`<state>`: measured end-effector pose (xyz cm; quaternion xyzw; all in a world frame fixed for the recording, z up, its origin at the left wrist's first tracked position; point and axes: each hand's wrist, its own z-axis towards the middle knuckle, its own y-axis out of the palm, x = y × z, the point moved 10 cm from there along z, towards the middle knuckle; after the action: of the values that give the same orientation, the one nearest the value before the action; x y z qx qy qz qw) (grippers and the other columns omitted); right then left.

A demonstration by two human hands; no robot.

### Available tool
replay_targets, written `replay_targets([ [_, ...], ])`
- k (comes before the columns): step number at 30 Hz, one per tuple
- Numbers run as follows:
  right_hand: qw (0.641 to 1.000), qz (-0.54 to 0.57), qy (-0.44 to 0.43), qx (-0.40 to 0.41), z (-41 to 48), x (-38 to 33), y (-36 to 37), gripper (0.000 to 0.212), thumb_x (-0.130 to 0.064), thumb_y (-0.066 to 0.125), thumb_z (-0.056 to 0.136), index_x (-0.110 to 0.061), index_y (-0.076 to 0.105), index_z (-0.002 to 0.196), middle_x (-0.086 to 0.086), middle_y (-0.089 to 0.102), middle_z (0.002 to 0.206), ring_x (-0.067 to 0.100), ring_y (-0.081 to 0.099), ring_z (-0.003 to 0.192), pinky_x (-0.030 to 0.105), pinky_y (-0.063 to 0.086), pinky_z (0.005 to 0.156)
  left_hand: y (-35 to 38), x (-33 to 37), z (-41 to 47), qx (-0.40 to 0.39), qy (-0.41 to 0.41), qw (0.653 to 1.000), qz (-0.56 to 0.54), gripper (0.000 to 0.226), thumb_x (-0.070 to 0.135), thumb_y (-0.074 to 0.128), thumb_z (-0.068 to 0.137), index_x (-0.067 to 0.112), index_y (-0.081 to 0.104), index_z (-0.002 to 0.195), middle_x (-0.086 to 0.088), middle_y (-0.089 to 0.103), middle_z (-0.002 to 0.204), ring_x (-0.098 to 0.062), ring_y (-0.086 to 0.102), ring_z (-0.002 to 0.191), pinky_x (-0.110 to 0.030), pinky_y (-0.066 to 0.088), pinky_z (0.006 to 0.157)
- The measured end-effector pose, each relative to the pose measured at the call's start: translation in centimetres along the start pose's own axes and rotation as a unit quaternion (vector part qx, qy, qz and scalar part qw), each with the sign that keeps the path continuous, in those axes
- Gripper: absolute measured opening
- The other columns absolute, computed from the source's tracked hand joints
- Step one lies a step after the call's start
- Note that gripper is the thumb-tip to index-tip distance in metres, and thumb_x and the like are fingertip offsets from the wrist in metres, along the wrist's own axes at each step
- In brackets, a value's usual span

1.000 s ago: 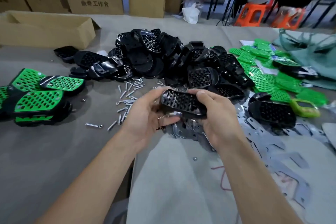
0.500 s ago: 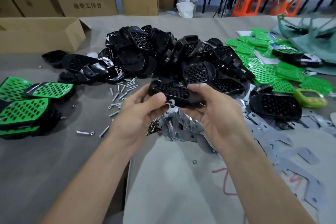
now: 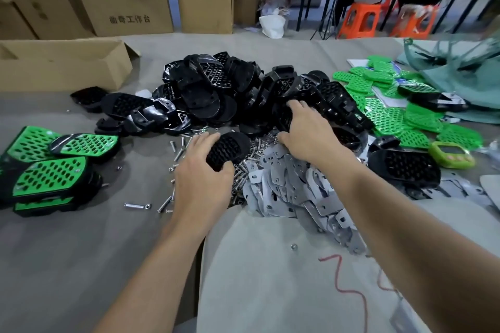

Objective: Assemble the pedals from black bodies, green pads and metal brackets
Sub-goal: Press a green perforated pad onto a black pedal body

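Perforated black body (image 3: 227,150) beside metal brackets (image 3: 284,184)

1 left hand (image 3: 205,184), 1 right hand (image 3: 308,130), 2 orange stools (image 3: 361,21), 1 open cardboard box (image 3: 62,67)

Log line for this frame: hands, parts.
left hand: grips black body | right hand: on black pile, grip unclear

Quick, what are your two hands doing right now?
Left hand: closed around a black pedal body.
Right hand: resting on the pile of black bodies; whether it grips one cannot be told.
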<state>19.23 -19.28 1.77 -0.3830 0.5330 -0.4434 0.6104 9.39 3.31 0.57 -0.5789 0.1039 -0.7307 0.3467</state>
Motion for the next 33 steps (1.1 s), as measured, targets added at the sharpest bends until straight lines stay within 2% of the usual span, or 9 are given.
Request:
replay_targets([
  [5,0.968,0.2,-0.014,0.151,-4.1,-1.4,-5.3,0.036,-0.021,0.049,0.094,-0.03,0.062,0.126,-0.006,0.068,0.078,0.014,0.063,0.064,0.03,0.053,0.062,0.5,0.6,-0.3,-0.025,-0.005,0.994,-0.108,0.064,0.044,0.072,0.075,0.053,0.057,0.136,0.055,0.056,0.103,0.023,0.058,0.099,-0.008,0.044,0.088],
  [9,0.925,0.359,-0.088,0.083,-9.3,-5.9,-5.0,0.034,-0.02,0.063,0.084,-0.049,0.07,0.101,-0.014,0.077,0.088,0.009,0.074,0.081,0.032,0.062,0.08,2.1,3.2,-1.7,-0.07,0.096,0.986,-0.12,0.105,0.057,0.077,0.063,0.056,0.026,0.155,0.046,0.053,0.128,0.015,0.06,0.11,-0.003,0.043,0.09],
  [14,0.805,0.589,-0.05,0.042,-10.4,-5.2,-3.6,0.024,-0.015,0.065,0.09,-0.033,0.081,0.093,-0.007,0.079,0.094,0.009,0.075,0.091,0.025,0.06,0.08,1.9,1.0,-0.9,-0.034,0.002,0.954,-0.298,0.073,0.022,0.086,0.061,0.04,0.056,0.125,0.016,0.069,0.123,-0.005,0.069,0.108,-0.03,0.055,0.093],
  [17,0.912,0.396,0.066,0.084,-9.7,0.1,-2.9,0.029,-0.016,0.06,0.094,-0.031,0.076,0.113,-0.011,0.073,0.092,0.001,0.063,0.054,0.016,0.048,0.054,3.2,0.2,-0.6,-0.084,-0.08,0.883,-0.455,0.056,-0.003,0.073,0.064,0.026,0.063,0.111,0.005,0.072,0.119,-0.015,0.067,0.104,-0.04,0.054,0.094],
  [18,0.953,0.288,0.081,0.054,-9.5,1.0,-2.1,0.032,-0.022,0.061,0.095,-0.033,0.07,0.125,-0.009,0.07,0.097,0.003,0.063,0.057,0.02,0.051,0.058,4.0,0.1,-0.7,-0.12,-0.107,0.85,-0.502,0.057,-0.007,0.069,0.064,0.022,0.062,0.113,0.0,0.071,0.123,-0.019,0.065,0.106,-0.048,0.051,0.099],
  [20,0.993,0.111,0.043,-0.013,-9.5,1.1,-0.5,0.039,-0.037,0.061,0.098,-0.027,0.06,0.136,-0.009,0.058,0.108,0.017,0.064,0.106,0.034,0.051,0.093,5.2,0.6,-1.0,-0.189,-0.139,0.788,-0.569,0.065,-0.013,0.062,0.066,0.016,0.059,0.124,-0.006,0.068,0.131,-0.024,0.065,0.111,-0.05,0.048,0.105],
  [24,0.994,0.102,0.006,-0.028,-9.5,0.6,0.3,0.019,-0.038,0.06,0.098,-0.027,0.068,0.111,-0.006,0.062,0.107,0.027,0.045,0.135,0.034,0.041,0.095,5.8,1.5,-1.7,-0.251,-0.158,0.715,-0.633,0.083,-0.017,0.058,0.066,0.011,0.052,0.144,-0.012,0.06,0.146,-0.03,0.063,0.124,-0.043,0.056,0.102],
  [28,0.974,0.215,0.071,0.003,-9.0,2.5,-0.6,0.014,-0.032,0.063,0.093,-0.037,0.076,0.097,-0.011,0.075,0.09,0.013,0.069,0.075,0.028,0.056,0.067,6.2,2.2,-2.1,-0.291,-0.173,0.677,-0.653,0.093,-0.007,0.083,0.059,0.01,0.053,0.145,-0.015,0.061,0.144,-0.031,0.06,0.132,-0.044,0.056,0.101],
  [33,0.945,0.291,0.123,0.089,-8.2,7.5,-5.1,0.024,-0.016,0.063,0.092,-0.034,0.078,0.095,-0.026,0.066,0.063,0.009,0.054,0.038,0.017,0.039,0.037,8.7,3.5,-1.8,-0.257,-0.24,0.688,-0.635,0.046,-0.009,0.069,0.071,-0.003,0.073,0.116,-0.018,0.072,0.126,-0.03,0.071,0.116,-0.04,0.059,0.096],
])
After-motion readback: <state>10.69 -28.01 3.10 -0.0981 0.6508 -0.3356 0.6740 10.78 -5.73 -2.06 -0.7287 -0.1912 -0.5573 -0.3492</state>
